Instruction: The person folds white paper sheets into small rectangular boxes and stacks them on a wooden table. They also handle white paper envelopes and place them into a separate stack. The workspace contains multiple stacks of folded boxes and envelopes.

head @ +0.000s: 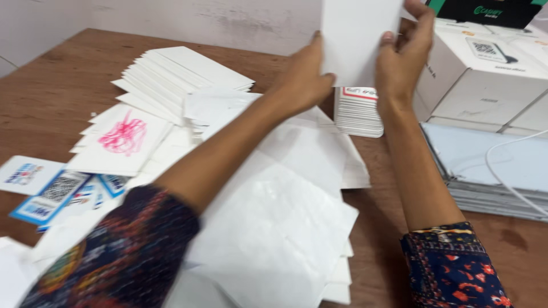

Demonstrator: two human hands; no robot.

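Both of my hands hold a white envelope-like sheet upright at the top middle of the view. My left hand grips its left edge and my right hand grips its right edge, fingers wrapped over the top. Just below the sheet a stack of white cards with a red-bordered top card rests on the brown wooden table. Under my arms lies a loose pile of large white paper sheets.
A fanned stack of white envelopes lies at the back left, beside a sheet with pink scribble. Blue-and-white printed cards sit at the left edge. White boxes and a grey flat stack with a white cable stand right.
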